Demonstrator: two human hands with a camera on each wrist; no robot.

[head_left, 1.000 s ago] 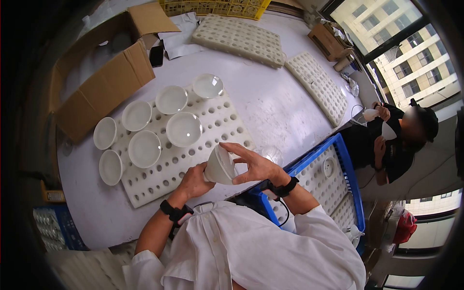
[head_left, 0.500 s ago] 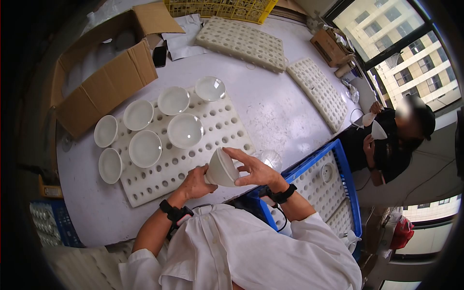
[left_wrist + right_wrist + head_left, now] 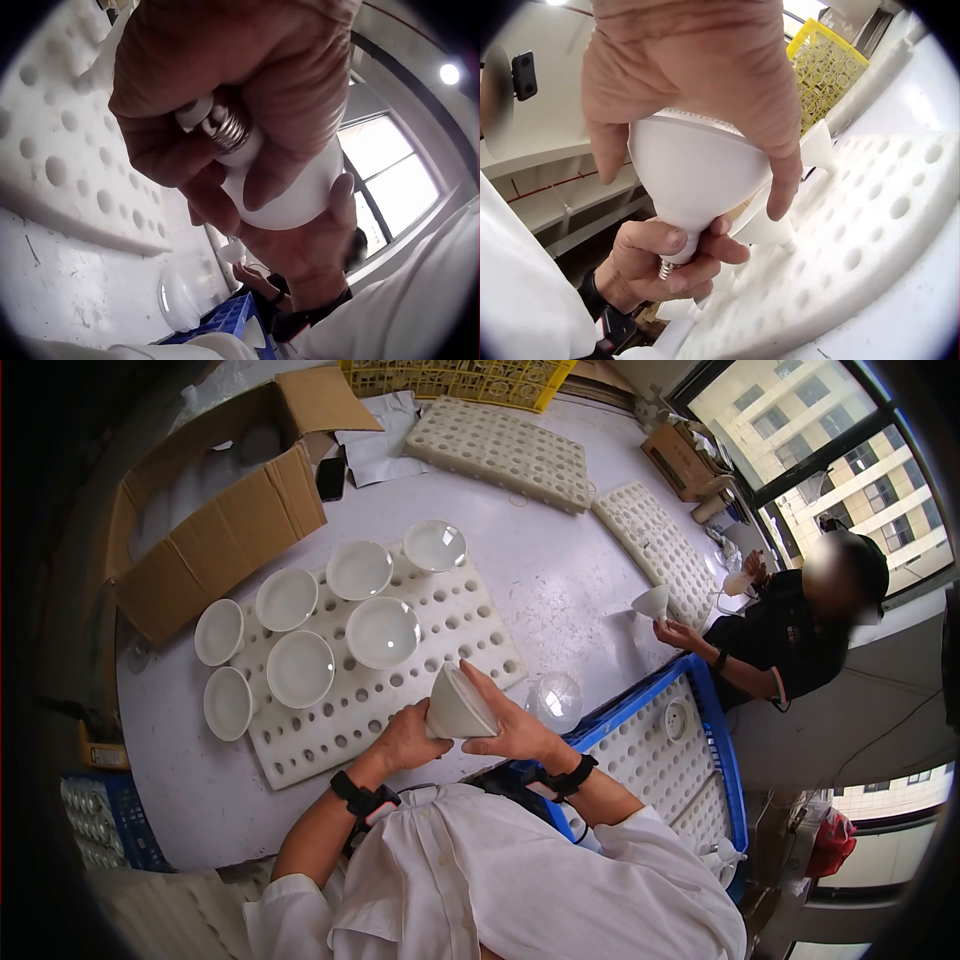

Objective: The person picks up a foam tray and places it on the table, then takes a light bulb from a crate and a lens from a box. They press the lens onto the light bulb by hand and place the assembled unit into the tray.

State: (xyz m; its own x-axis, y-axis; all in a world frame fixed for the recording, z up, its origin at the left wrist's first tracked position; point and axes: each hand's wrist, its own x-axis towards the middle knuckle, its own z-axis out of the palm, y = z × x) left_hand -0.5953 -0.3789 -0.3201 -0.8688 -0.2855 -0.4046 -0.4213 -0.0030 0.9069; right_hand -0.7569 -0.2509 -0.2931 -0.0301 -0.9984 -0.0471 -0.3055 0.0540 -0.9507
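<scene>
A white cone-shaped light bulb (image 3: 460,708) is held between both hands in front of the shirt, tilted, its wide end toward the right. My left hand (image 3: 402,740) grips its narrow neck; beside those fingers the metal screw base (image 3: 227,133) shows in the left wrist view. Spread over the wide end, my right hand (image 3: 522,728) holds the rim, thumb and fingers on opposite sides. The right wrist view shows the bulb's smooth white side (image 3: 697,169) below the palm. Several similar white bulbs (image 3: 300,668) stand wide end up in the holed foam board (image 3: 385,705).
A clear round cover (image 3: 555,702) lies on the table beside my right hand. The blue crate (image 3: 735,790) with holed foam is at the right, an open cardboard box (image 3: 225,535) at the left. Another person (image 3: 800,615) at right holds a white bulb-shaped piece (image 3: 652,602).
My right hand has shifted left and closer over the bulb's wide end, exposing the clear cover. The other person has reached a white piece out over the table.
</scene>
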